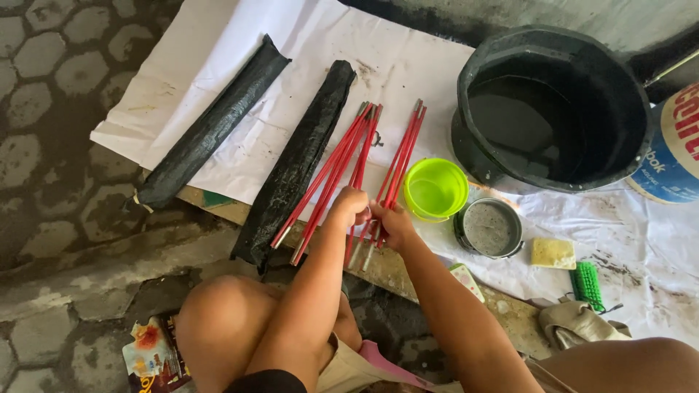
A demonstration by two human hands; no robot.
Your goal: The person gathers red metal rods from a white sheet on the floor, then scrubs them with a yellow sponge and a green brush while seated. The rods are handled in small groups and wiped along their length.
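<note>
1. Two bundles of red rods lie at the centre of the frame on white paper point(240, 44): the left bundle point(331, 171) fans from lower left to upper right, and the right bundle point(399, 156) runs steeper, nearly bottom to top.
2. Long axis: each rod points its metal-tipped far end toward the upper right, and its near end toward the person at lower centre; the near tips of the left bundle overhang the paper's edge.
3. The left hand point(349, 206) is curled closed over rods where the two bundles meet; the right hand point(392, 222) is likewise closed, gripping the near ends of the right bundle. The two hands touch each other.
4. Step in hand, as a judgement: sorting or gathering the rods at their near ends. The next move appears to call for keeping the ends level while the fingers pick out or square up single rods.
5. Two long black sleeves lie left of the rods, the nearer one point(295, 167) just beside the left bundle, the farther one point(211, 127) well apart at upper left.
6. A lime-green cup point(435, 191) stands just right of the rods; a small grey tin point(488, 228), a yellow sponge point(553, 252) and a green brush point(588, 285) follow toward lower right.
7. A large black bucket point(553, 44) fills the upper right.
</note>
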